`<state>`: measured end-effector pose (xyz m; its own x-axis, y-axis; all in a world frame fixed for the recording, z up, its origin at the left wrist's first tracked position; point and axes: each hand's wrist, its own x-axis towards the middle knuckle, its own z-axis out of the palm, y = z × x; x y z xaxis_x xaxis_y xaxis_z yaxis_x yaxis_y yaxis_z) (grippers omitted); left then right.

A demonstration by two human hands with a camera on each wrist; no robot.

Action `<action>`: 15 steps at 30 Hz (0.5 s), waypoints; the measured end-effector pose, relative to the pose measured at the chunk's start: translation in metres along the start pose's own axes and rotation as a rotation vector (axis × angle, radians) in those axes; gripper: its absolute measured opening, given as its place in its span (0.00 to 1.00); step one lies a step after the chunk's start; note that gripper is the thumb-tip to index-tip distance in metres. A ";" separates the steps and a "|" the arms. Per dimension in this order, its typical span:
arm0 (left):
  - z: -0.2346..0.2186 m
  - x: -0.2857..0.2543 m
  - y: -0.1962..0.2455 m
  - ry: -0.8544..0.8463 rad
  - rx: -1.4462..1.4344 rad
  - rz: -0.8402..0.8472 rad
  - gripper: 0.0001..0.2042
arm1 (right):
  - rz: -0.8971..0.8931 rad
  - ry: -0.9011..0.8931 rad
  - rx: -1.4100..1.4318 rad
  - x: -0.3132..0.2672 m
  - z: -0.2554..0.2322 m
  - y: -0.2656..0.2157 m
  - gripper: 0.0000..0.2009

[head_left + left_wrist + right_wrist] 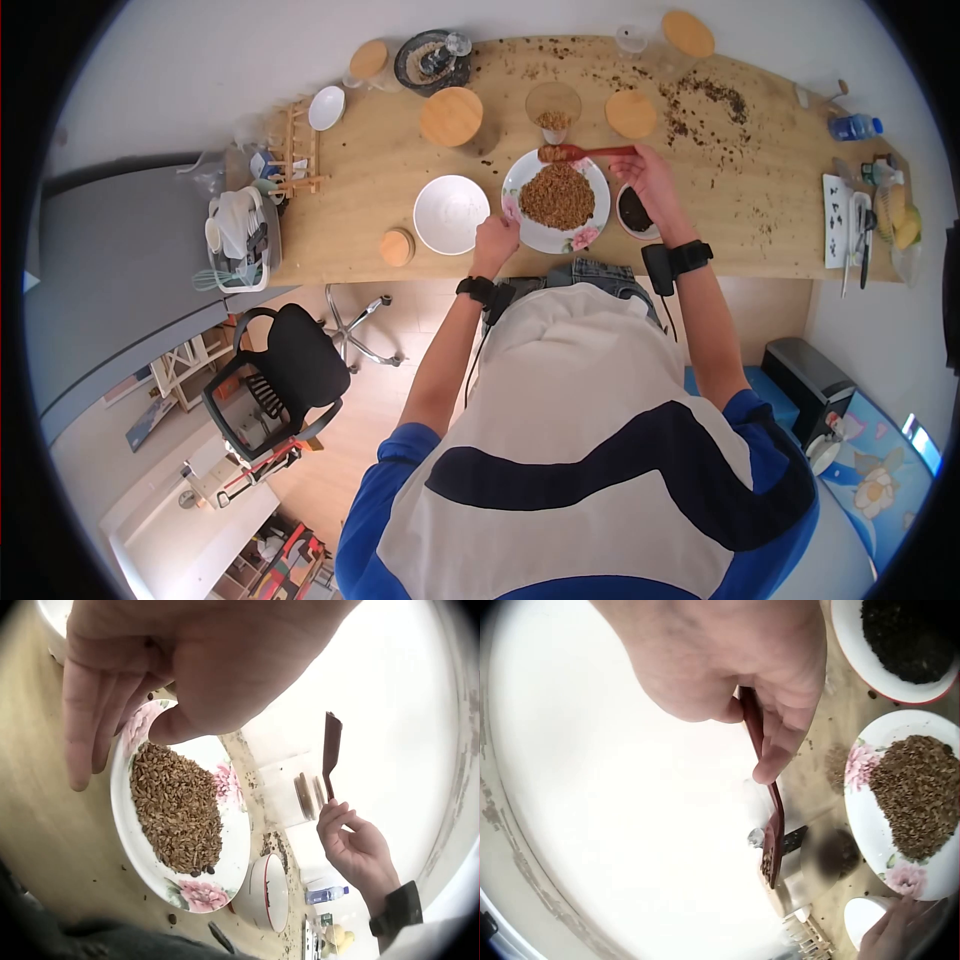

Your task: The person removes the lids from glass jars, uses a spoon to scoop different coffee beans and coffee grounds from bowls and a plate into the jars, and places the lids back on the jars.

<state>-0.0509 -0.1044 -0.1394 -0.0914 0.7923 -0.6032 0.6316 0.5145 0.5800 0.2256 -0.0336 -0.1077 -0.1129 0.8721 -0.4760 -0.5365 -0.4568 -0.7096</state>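
My right hand (648, 182) holds a dark red spoon (590, 153) by its handle, raised above the far rim of a flowered white plate (512, 190). Brown grains lie in the spoon's bowl (771, 859). A heap of the same grains (176, 810) covers the middle of the plate. At the plate's left rim is my left hand (497, 243); in the left wrist view its fingers (81, 727) extend outside the rim while the thumb overlaps the plate. To its left stands an empty white bowl (450, 215). A red-rimmed bowl (847, 645) of dark bits sits right of the plate.
Beyond the plate stand a clear cup (553, 105) with some grains and wooden-lidded jars (451, 117). A dark mortar (432, 62) is at the back. Dark crumbs (705, 110) litter the back right. A utensil basket (240, 240) and wooden rack (295, 150) occupy the left end.
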 end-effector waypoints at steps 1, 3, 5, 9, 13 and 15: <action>-0.004 -0.003 0.007 0.005 -0.016 -0.039 0.17 | -0.063 0.036 0.009 0.001 0.006 -0.008 0.13; -0.004 -0.002 0.008 0.001 -0.014 -0.046 0.17 | -0.127 0.056 0.016 0.002 0.020 -0.026 0.13; -0.002 0.000 0.008 -0.002 -0.011 -0.051 0.17 | -0.194 0.076 0.023 0.004 0.034 -0.039 0.13; 0.000 -0.003 0.010 0.015 -0.059 -0.097 0.16 | -0.347 0.143 -0.171 0.006 0.057 -0.052 0.13; 0.001 -0.005 0.009 0.022 -0.104 -0.085 0.15 | -0.501 0.045 -0.604 0.003 0.064 -0.048 0.11; 0.001 -0.004 0.011 0.015 -0.097 -0.092 0.15 | -0.573 0.027 -0.661 -0.007 0.069 -0.048 0.10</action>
<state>-0.0433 -0.1023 -0.1312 -0.1573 0.7444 -0.6489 0.5426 0.6141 0.5730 0.1949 -0.0057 -0.0346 0.0505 0.9979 0.0400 0.0910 0.0353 -0.9952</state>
